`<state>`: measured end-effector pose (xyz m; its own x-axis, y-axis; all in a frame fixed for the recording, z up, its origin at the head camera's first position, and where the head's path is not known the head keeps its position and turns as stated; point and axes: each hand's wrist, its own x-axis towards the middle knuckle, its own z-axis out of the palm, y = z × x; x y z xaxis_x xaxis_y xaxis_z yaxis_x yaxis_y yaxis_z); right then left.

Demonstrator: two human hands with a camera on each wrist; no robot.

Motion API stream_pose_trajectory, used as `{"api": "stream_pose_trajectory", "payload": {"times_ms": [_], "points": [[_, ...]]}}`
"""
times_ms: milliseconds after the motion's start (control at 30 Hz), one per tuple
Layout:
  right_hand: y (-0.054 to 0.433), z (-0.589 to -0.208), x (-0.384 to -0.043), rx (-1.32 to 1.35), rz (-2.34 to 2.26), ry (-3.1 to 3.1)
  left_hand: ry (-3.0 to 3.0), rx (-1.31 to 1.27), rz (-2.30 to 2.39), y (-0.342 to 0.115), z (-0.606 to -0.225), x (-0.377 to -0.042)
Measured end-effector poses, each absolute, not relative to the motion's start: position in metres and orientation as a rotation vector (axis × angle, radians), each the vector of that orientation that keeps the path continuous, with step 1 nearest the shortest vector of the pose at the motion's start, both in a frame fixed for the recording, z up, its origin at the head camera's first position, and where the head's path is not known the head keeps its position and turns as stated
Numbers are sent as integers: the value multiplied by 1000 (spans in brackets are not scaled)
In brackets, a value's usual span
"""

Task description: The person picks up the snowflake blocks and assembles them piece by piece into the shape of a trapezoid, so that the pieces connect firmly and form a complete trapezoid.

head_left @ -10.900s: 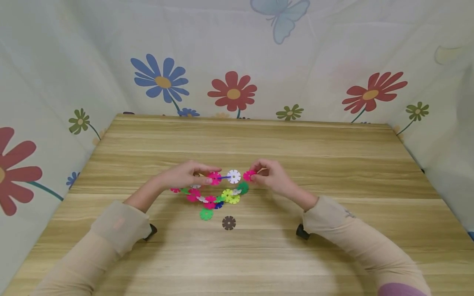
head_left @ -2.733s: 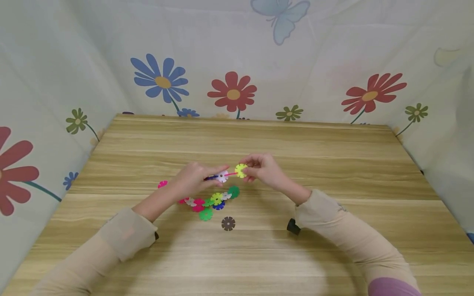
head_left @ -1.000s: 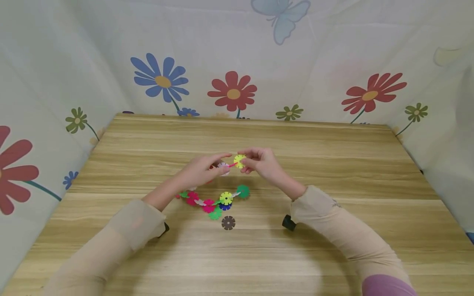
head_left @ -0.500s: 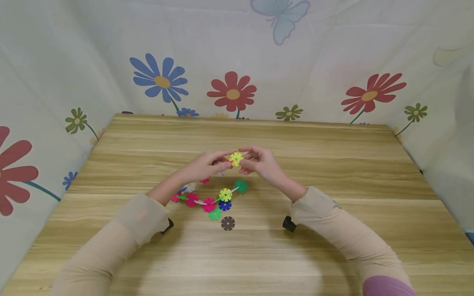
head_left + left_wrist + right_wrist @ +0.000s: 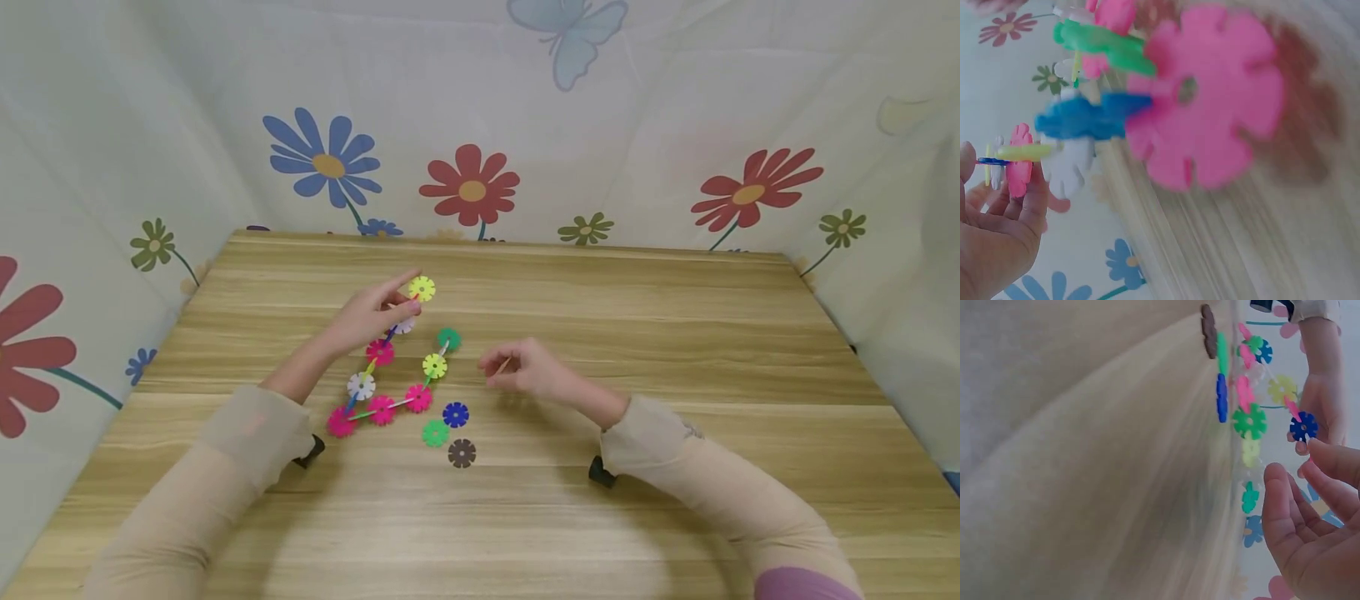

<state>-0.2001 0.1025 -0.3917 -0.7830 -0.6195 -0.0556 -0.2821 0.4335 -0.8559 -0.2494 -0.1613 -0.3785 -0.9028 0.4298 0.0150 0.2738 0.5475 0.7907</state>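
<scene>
A chain of slotted plastic snowflake discs in several colours hangs in a bent U from my left hand [image 5: 367, 317]. Thumb and fingers pinch it near its far end, between a white disc [image 5: 403, 325] and the yellow end disc [image 5: 422, 288]. A pink disc [image 5: 342, 422] forms the near corner; a dark green disc [image 5: 449, 339] ends the other arm. In the left wrist view a pink disc [image 5: 1222, 106] looms close, clear of its shadow. To the right of the chain, my right hand [image 5: 528, 371] has loosely bent fingers with nothing between them.
Three loose discs lie on the wooden table [image 5: 600, 533] below the chain: blue [image 5: 456, 415], green [image 5: 435, 433] and brown [image 5: 462, 453]. A flower-printed cloth [image 5: 637, 125] stands behind the table and at its sides.
A pink disc, then a yellow one, have joined the chain's end beyond the white disc. My right hand has let go of the yellow disc and drawn back; my left has carried the chain left and away.
</scene>
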Motion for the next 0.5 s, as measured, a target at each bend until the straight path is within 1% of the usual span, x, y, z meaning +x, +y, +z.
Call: {"api": "stream_pose_trajectory", "payload": {"times_ms": [233, 500], "points": [[98, -401, -188, -839, -1097, 2266, 2602, 449, 1323, -178, -379, -249], [90, -412, -177, -1080, -916, 2262, 2592, 299, 1376, -188, -387, -251]]}}
